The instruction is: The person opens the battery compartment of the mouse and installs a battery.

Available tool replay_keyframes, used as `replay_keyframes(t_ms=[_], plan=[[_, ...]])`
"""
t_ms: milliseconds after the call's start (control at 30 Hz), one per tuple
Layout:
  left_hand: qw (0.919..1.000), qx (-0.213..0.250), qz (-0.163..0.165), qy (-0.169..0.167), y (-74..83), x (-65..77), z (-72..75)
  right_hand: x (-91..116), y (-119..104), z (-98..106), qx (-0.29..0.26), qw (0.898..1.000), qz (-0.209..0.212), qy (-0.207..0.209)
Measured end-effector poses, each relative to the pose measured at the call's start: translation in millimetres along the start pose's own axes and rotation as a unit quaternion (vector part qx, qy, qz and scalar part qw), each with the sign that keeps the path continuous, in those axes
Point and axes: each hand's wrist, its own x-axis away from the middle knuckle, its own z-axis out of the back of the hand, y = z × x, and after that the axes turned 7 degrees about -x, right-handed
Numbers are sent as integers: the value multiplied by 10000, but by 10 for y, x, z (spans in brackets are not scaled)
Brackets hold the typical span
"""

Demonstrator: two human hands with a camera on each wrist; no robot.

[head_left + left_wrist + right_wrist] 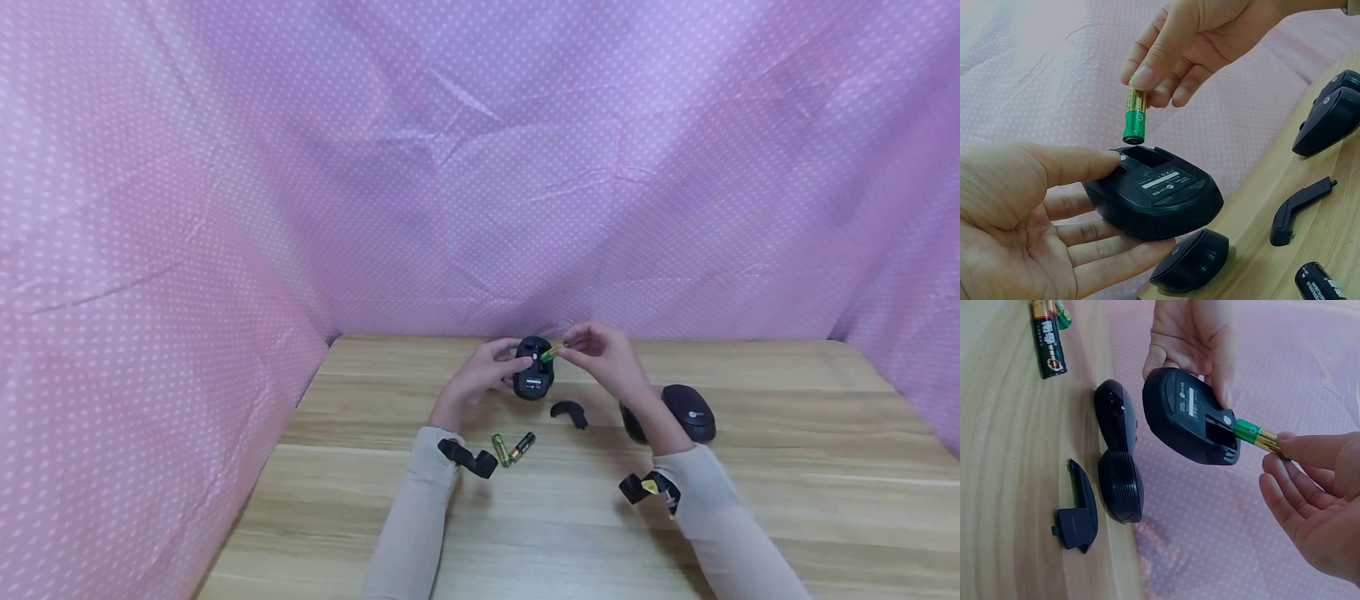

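My left hand (477,375) holds a black computer mouse (534,385), its underside and label facing up. The battery compartment (1217,432) in it is uncovered. Between thumb and fingers, my right hand (609,360) pinches a green and gold battery (1135,115). The battery's green end is at the compartment opening; whether it touches the mouse I cannot tell. A curved black battery cover (570,412) lies on the table below the hands. Nearer me are two loose batteries, one green and gold (500,450), one black and gold (523,446).
More black mice stand on the wooden table (337,500), including one (688,412) beside my right forearm and another (1191,262) beneath the held mouse in the left wrist view. Pink dotted cloth (480,208) hangs behind the table and along its sides.
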Motion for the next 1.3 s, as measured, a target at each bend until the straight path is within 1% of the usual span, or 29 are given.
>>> replay_keyframes(t_ms=[100, 233, 500, 733, 933, 1033, 1167, 1300], plan=[[10000, 46, -22, 1, -7, -2, -17, 17, -7, -32, 10, 9997, 189, 148], [10000, 38, -41, 40, -4, 4, -38, 28, -5, -69, 0, 9992, 294, 276], [9999, 65, -87, -13, 14, 13, -70, 34, -15, -95, -20, 9991, 302, 299], [9999, -113, -74, 42, 20, 23, -104, 50, -40, -113, 104, 9984, 406, 370], [9997, -208, 20, -86, 43, 47, -123, 59, -9, -123, 157, 9985, 388, 355], [9996, -247, -57, -151, 46, 49, -135, 66, -3, -120, 159, 9986, 376, 348], [9993, -218, -240, -184, 40, 48, -143, 78, 10, -124, 220, 9984, 368, 364], [9994, -173, -249, -168, 43, 58, -147, 91, 19, -135, 315, 9979, 406, 391]])
